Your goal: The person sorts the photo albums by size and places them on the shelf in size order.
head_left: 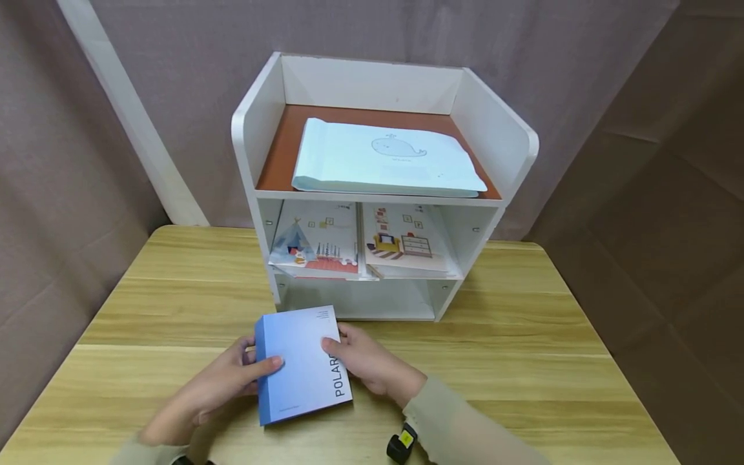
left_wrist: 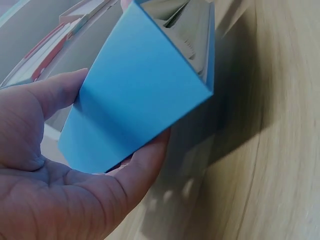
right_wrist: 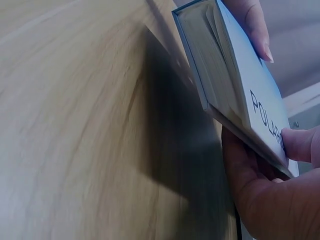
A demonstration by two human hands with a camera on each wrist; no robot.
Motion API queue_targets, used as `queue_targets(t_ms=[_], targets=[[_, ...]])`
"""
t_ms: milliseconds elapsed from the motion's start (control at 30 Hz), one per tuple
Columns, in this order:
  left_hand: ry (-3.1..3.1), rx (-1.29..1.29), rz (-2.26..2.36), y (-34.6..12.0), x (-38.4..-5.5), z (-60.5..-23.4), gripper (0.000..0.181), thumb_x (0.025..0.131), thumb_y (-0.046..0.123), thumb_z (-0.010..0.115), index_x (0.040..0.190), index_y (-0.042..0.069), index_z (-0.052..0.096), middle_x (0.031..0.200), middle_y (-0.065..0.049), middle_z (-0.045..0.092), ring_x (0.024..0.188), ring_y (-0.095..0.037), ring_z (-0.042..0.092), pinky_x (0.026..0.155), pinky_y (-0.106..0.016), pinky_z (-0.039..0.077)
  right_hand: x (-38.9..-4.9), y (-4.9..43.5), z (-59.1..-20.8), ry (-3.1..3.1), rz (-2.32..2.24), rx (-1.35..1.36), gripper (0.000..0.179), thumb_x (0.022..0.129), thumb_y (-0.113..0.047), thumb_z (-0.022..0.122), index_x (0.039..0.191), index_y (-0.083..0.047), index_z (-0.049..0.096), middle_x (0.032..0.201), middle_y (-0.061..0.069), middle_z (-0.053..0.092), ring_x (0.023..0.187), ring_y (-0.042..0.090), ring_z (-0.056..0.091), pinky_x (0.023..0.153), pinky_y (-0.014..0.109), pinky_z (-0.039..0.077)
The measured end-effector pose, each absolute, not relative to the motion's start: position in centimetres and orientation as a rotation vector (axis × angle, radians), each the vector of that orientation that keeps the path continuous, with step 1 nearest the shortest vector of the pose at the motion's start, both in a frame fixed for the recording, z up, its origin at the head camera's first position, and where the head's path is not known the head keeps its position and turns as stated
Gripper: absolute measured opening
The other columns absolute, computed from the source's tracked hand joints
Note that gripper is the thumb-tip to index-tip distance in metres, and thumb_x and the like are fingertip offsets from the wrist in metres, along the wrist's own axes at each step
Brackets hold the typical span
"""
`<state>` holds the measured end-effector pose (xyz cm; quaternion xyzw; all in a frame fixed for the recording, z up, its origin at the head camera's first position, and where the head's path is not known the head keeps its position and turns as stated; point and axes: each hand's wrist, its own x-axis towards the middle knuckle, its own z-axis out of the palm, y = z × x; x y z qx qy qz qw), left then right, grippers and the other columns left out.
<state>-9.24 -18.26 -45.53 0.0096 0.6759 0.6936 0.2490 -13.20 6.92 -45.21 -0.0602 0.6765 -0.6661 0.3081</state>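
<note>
A blue photo album [head_left: 302, 368] with dark lettering beginning "POLAR" is held above the table, in front of the shelf. My left hand [head_left: 229, 378] grips its spine side, the thumb on the cover and the fingers underneath. On the opposite edge, my right hand [head_left: 374, 361] pinches the album, thumb over the lettering. The left wrist view shows the plain blue spine [left_wrist: 135, 95] between thumb and fingers. In the right wrist view, the closed album's page edges [right_wrist: 215, 60] face the camera, with slight gaps between the pages.
A small white shelf unit [head_left: 500, 135] stands on the wooden table [head_left: 523, 361] against a grey curtain. On its brown top lies a pale blue whale-print booklet [head_left: 372, 155]. Two illustrated booklets, one with a tent [head_left: 316, 239] and one with furniture [head_left: 407, 239], lie on the middle shelf.
</note>
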Motion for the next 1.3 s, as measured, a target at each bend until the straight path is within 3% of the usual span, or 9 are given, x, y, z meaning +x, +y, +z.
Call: queue_targets(t_ms=[600, 900, 1300], targets=[[1.781, 0.039, 1.866, -15.4, -9.2, -46.4, 0.076, 0.091, 0.028, 0.069, 0.140, -0.007, 0.023, 0.104, -0.016, 0.058, 0.098, -0.024, 0.061, 0.086, -0.043, 0.054, -15.0, 9.9, -45.8, 1.892, -1.860, -0.022, 0.051, 0.102, -0.022, 0.050, 0.144, 0.004, 0.035, 0.111, 0.013, 0.067, 0.094, 0.022, 0.067, 0.082, 0.033, 0.055], [1.599, 0.071, 1.998, -13.5, -9.2, -47.1, 0.070, 0.092, 0.012, 0.067, 0.138, -0.012, 0.020, 0.115, -0.022, 0.055, 0.105, -0.033, 0.061, 0.092, -0.044, 0.051, -15.9, 10.5, -46.4, 1.911, -1.937, 0.060, 0.048, 0.102, -0.024, 0.049, 0.139, 0.005, 0.039, 0.110, 0.012, 0.066, 0.093, 0.019, 0.065, 0.081, 0.032, 0.054], [1.450, -0.098, 2.188, -12.0, -9.7, -47.2, 0.069, 0.094, 0.016, 0.063, 0.138, -0.014, 0.021, 0.121, -0.027, 0.051, 0.106, -0.035, 0.060, 0.096, -0.042, 0.048, -15.9, 10.7, -46.7, 1.832, -1.946, 0.073, 0.053, 0.101, -0.027, 0.053, 0.138, 0.008, 0.038, 0.111, 0.015, 0.062, 0.093, 0.019, 0.064, 0.080, 0.034, 0.056]])
